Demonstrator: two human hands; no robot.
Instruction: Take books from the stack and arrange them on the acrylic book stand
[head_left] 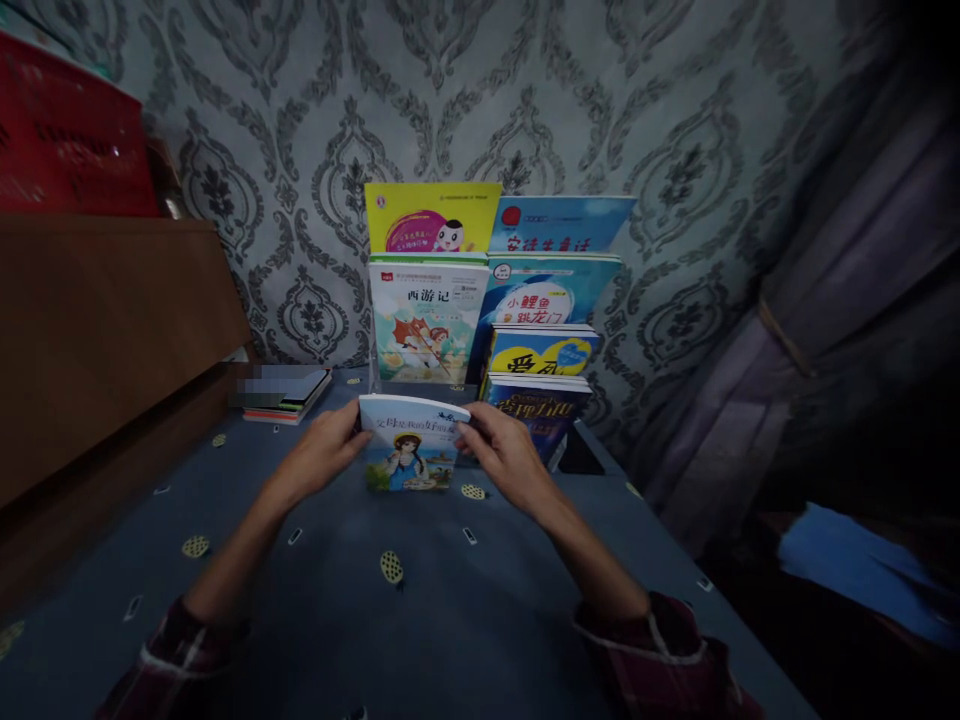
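Note:
Between my two hands a thin light-blue picture book (409,450) stands upright, its cover showing a child in a yellow hat. My left hand (330,450) grips its upper left edge, and my right hand (510,455) pinches its upper right edge. Just behind it rises a tiered group of upright books: a white one with a figure in a red cape (427,320), a yellow one (435,215), blue ones (555,285) at the right, and a dark purple one (544,405) in front. Whether the held book touches the table or the stand is unclear.
A short stack of books (285,390) lies at the left of the blue patterned cloth (300,620). Beside it is a wooden cabinet (112,340) with a red crate (71,130) on top. A tied curtain (720,400) hangs at the right; patterned wallpaper (315,120) covers the back wall.

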